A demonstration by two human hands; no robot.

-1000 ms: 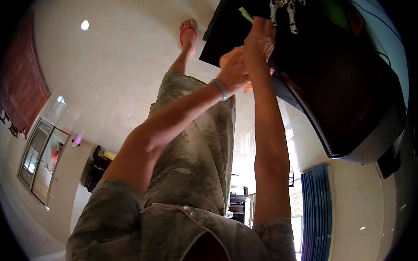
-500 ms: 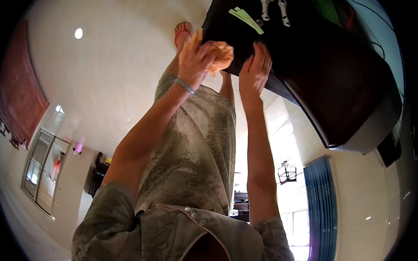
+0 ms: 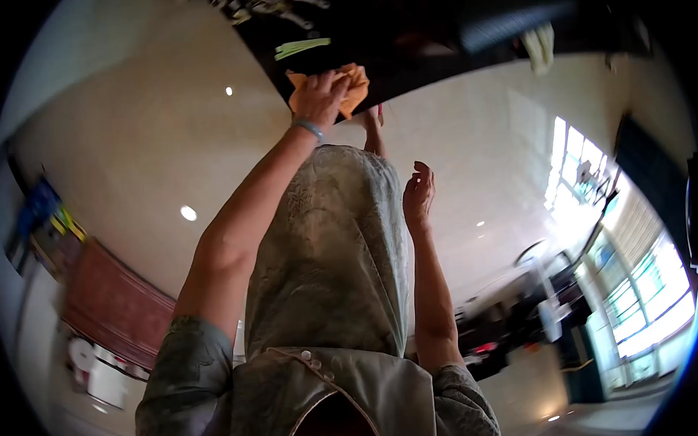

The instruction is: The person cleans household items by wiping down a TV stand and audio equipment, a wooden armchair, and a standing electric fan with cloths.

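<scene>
My left hand [image 3: 319, 100], with a grey-green bangle at the wrist, is closed on an orange cloth [image 3: 351, 89]. The cloth lies bunched at the edge of a dark table [image 3: 405, 66], spreading out on both sides of the fingers. Just beyond it on the table are pale green strips [image 3: 303, 47]. My right hand [image 3: 419, 192] hangs in the air beside my skirt, away from the table. Its fingers are loosely bent and apart, holding nothing.
A white and dark jointed toy figure [image 3: 272, 4] lies at the table's far left. A pale cloth-like thing [image 3: 540, 48] hangs over the edge at right. Below is a glossy light floor [image 3: 154, 148]. A red-brown wooden piece of furniture [image 3: 117, 303] stands at left.
My view has turned, so the table now spans the top. My left hand has brought the orange cloth to the table's edge. My right hand has drawn back from the table.
</scene>
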